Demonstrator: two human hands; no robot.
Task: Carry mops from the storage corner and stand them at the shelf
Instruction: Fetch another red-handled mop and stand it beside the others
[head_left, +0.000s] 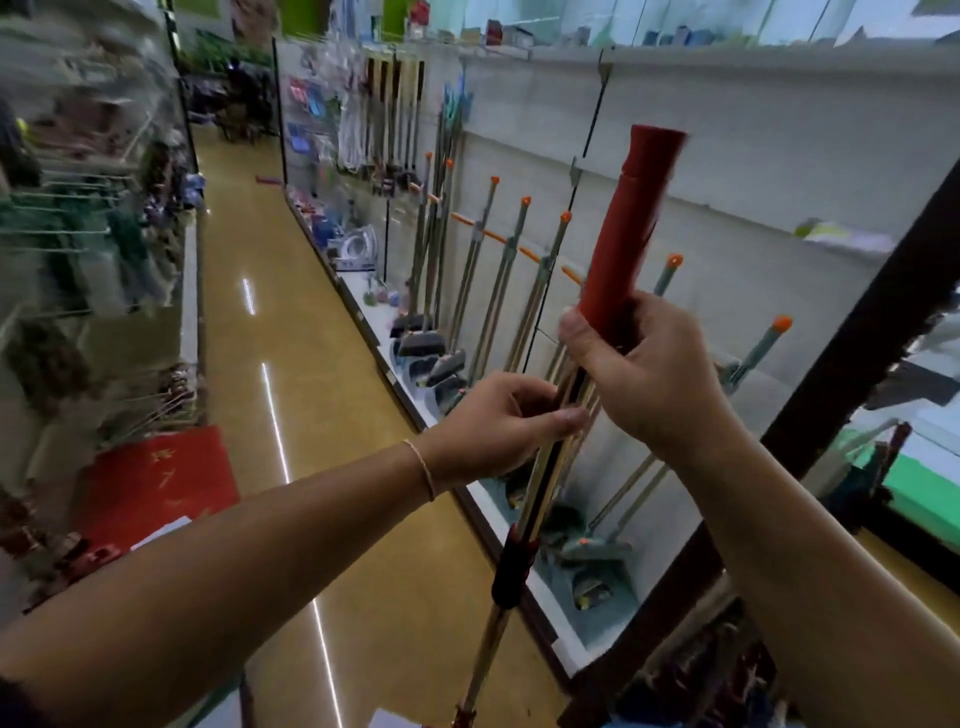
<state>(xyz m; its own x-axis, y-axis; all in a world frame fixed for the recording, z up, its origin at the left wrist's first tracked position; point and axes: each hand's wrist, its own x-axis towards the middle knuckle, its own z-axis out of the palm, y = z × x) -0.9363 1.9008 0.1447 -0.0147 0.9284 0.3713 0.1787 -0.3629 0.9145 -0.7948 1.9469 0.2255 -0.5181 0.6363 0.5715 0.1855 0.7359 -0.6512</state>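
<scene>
Here both hands hold one long metal mop pole with a red rubber grip (631, 228), upright and slightly tilted, in front of the white wall shelf (519, 499). The right hand (644, 374) is curled round the pole just under the red grip; the left hand (498, 421) pinches the shaft lower down, above a black and red collar (511, 577). Orange-tipped mops and brooms (493, 291) stand leaning along the shelf. A red floor mat (156, 483) bears gold writing too blurred to read.
</scene>
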